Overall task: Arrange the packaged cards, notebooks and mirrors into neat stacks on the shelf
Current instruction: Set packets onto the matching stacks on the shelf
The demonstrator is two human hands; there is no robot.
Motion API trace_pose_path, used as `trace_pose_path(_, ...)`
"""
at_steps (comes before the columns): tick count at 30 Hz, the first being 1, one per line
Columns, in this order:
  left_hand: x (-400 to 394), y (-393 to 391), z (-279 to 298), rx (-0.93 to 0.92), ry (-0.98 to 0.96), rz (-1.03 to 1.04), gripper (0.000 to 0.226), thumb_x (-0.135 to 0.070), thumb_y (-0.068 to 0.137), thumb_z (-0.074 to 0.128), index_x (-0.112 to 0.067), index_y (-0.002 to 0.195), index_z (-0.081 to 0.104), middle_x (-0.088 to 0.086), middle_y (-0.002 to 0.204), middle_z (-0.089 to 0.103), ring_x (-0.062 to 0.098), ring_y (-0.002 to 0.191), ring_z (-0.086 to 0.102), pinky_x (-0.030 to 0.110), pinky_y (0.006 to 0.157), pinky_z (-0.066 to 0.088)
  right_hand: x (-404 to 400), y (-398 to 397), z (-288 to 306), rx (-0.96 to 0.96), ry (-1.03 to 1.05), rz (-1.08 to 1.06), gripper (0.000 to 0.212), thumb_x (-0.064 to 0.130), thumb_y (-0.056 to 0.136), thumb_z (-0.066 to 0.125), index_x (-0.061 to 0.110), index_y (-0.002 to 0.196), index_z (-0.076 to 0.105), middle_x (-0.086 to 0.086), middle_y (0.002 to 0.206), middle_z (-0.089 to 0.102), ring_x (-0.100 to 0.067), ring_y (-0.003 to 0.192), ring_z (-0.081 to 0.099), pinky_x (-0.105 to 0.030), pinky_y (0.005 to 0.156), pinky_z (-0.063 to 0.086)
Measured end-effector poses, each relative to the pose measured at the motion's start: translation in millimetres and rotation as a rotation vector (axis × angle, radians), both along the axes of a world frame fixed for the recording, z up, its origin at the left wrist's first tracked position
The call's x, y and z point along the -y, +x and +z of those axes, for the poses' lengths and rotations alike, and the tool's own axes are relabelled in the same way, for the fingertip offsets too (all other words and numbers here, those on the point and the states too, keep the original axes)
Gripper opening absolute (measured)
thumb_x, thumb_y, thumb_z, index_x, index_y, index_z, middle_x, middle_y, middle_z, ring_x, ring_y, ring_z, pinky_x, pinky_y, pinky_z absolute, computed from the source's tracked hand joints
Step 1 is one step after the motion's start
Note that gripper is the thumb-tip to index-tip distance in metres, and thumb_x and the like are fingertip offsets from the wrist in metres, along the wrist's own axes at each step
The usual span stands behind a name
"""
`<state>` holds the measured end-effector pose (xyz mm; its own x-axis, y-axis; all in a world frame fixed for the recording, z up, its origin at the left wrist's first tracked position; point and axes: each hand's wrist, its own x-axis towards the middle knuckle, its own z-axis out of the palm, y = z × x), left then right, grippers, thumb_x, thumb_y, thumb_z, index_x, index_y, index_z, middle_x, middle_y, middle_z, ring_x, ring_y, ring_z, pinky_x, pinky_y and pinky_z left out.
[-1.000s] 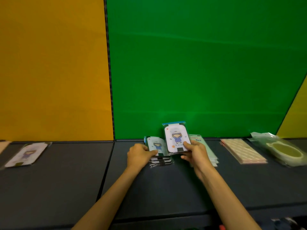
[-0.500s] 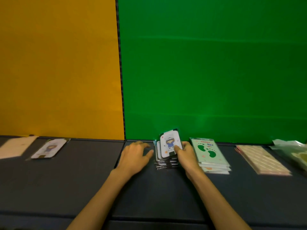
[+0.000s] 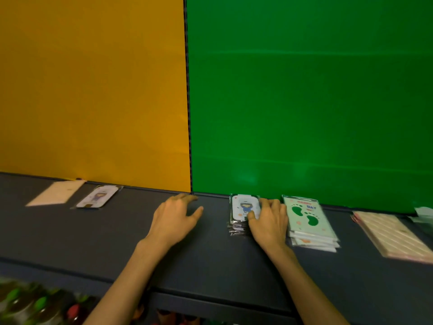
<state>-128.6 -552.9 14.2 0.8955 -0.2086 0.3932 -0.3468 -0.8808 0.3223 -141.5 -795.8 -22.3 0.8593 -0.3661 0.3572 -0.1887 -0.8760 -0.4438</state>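
A stack of packaged mirrors with a cartoon girl (image 3: 242,208) lies on the dark shelf (image 3: 210,254) against the green wall. My right hand (image 3: 269,221) rests on the stack's right side, thumb pressing on the top pack. To the left, my left hand (image 3: 174,219) hovers over the bare shelf with fingers spread, holding nothing. A stack of green footprint cards (image 3: 309,221) lies just right of my right hand. One more cartoon-girl pack (image 3: 97,197) lies alone at the far left.
A pale card (image 3: 56,193) lies left of the lone pack. A pink striped notebook stack (image 3: 393,233) sits at the right, with a clear wrapped item (image 3: 424,215) at the edge. Coloured goods (image 3: 35,303) show on a lower shelf.
My right hand lowered the raised pack flat onto the stack. My left hand left the stack and moved left, opening. The view shifted left.
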Motion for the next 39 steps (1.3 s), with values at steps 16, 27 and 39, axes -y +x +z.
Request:
trace_pose_path(16,-116,-47,-3,-0.068,0.135,0.180,0.058,-0.060,0.093,0.048,-0.040,0.147,0.040,-0.005,0.158,0.036,0.020,0.139,0.041,0.042,0.107,0.040,-137,1,21,0.020,-0.137,0.642,0.038,0.041,0.098,0.048,0.026,0.131,0.057,0.003,0.131,0.059,-0.021,0.120,0.053,-0.039,0.099,0.037)
trace_pose_path(27,-288,-70,-11,-0.105,0.163,0.264,0.062,-0.064,0.093,0.042,-0.041,0.150,0.035,-0.003,0.159,0.034,0.021,0.141,0.039,0.045,0.110,0.039,-301,-1,20,-0.011,-0.111,0.681,0.037,0.041,0.097,0.050,0.028,0.131,0.056,0.003,0.131,0.058,-0.019,0.122,0.052,-0.040,0.099,0.039)
trace_pose_path(39,-481,-85,-35,-0.129,0.144,0.318,0.062,-0.066,0.091,0.041,-0.040,0.148,0.038,-0.002,0.156,0.038,0.022,0.138,0.042,0.047,0.108,0.042,-464,3,9,-0.058,-0.126,0.644,0.038,0.043,0.096,0.052,0.027,0.130,0.056,0.002,0.132,0.057,-0.021,0.122,0.053,-0.042,0.100,0.043)
